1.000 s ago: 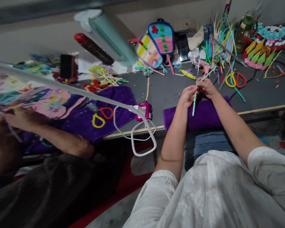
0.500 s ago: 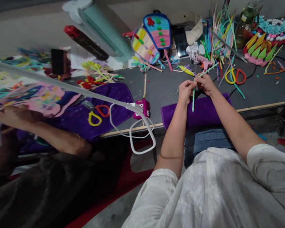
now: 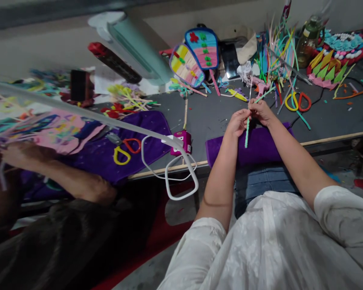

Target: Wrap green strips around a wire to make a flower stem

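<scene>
My left hand (image 3: 239, 121) pinches a mint-green pipe cleaner (image 3: 247, 138), whose twisted, spiral-looking length hangs down below the fingers. Close beside it, almost touching, my right hand (image 3: 261, 112) is closed on the same pipe cleaner; a straight light-green end sticks out up and to the right. A thin pale rod stands up just above the fingertips; I cannot tell whether it is held. Both hands are over the table edge, above a folded purple cloth (image 3: 224, 149). A pink glue gun (image 3: 262, 88) lies just beyond the right hand.
Scissors (image 3: 304, 102) with yellow and red handles lie to the right, near a bundle of pipe cleaners (image 3: 280, 60). Two decorated fans (image 3: 204, 50) rest at the back. A white cable (image 3: 196, 181) hangs over the front edge. At left, a co-worker's hand (image 3: 28, 155) works above purple cloth.
The whole view has shifted slightly, so things on the table sit a little lower. My hands keep their grip on the pipe cleaner, with only slight finger movement.
</scene>
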`<state>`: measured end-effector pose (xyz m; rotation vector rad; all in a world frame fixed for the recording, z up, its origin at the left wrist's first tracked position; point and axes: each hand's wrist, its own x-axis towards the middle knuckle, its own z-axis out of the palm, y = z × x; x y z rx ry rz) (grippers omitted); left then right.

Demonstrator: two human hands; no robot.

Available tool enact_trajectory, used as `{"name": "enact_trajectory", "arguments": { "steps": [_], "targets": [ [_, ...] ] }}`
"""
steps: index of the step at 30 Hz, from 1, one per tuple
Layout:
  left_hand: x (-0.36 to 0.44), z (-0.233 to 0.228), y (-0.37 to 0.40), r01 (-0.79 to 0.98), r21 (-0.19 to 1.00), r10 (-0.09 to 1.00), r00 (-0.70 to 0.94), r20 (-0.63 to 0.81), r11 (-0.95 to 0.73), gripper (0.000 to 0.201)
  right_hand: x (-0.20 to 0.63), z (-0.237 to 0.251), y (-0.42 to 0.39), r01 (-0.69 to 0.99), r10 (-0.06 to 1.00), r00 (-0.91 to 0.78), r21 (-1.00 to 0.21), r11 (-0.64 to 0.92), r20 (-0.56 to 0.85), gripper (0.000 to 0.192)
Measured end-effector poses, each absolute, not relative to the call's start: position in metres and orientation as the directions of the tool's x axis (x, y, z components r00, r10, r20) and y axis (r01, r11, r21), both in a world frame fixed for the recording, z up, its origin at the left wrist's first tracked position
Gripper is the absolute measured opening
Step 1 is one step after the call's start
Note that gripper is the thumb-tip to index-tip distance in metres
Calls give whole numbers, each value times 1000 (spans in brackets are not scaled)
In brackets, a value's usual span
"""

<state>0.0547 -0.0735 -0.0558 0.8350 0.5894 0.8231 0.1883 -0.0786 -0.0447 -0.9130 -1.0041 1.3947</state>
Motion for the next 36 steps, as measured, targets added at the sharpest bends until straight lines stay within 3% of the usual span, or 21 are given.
{"name": "enact_trajectory", "arguments": {
  "steps": [4, 7, 14, 20, 23, 29, 36],
  "targets": [
    [62, -56, -77, -372, 903, 920, 386, -62, 217, 28, 187, -53, -71, -280, 992, 123, -959, 35, 1, 25],
    [64, -57, -78, -319, 936, 948, 314, -46, 151, 30, 186, -54, -70, -240, 993, 117, -970, 36, 8, 22],
    [57, -50, -79, -378, 878, 907, 401, -131, 294, 31, 186, -44, -80, -353, 998, -70, -935, -33, -9, 22],
    [49, -48, -76, -363, 770, 742, 639, -203, 524, 29, 187, -37, -87, -377, 987, -157, -925, -46, 14, 23],
    [52, -50, -78, -369, 801, 769, 617, -169, 472, 31, 188, -39, -85, -377, 994, -103, -926, -14, 27, 22],
    [60, -52, -82, -356, 906, 914, 398, -77, 231, 37, 187, -51, -76, -310, 1000, -17, -951, -14, -9, 18],
    [55, -55, -78, -417, 871, 902, 428, -65, 260, 34, 186, -47, -80, -374, 995, -73, -923, -90, -67, 21]
  ]
}}
